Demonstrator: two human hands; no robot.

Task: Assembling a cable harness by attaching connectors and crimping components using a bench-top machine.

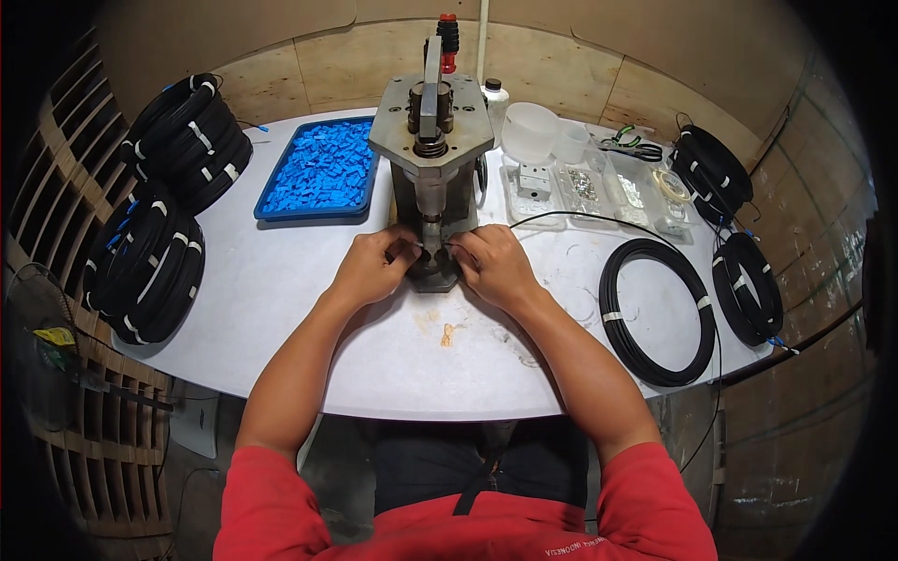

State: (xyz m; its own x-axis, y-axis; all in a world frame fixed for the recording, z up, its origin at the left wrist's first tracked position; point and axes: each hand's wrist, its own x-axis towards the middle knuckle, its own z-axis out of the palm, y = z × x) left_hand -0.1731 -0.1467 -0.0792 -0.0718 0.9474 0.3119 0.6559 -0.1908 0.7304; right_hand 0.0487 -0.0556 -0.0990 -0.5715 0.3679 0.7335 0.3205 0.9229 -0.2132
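A grey metal bench press (431,122) stands upright in the middle of the table. Both hands are at its lower tool, one on each side. My left hand (377,266) is closed in a pinch; what its fingertips hold is too small to make out. My right hand (496,264) pinches a thin dark end at the tool, apparently of the black cable (599,216), which emerges beside that hand and curves right. A coil of black cable (610,323) with white ties lies flat to the right of my right forearm.
A blue tray (271,215) of small blue connectors sits left of the press. Stacked black coils (192,145) line the left side; more coils (748,290) stand at the right edge. Clear plastic boxes (585,210), tubs (529,131), a bottle (494,92) and pliers (631,147) are at the back right.
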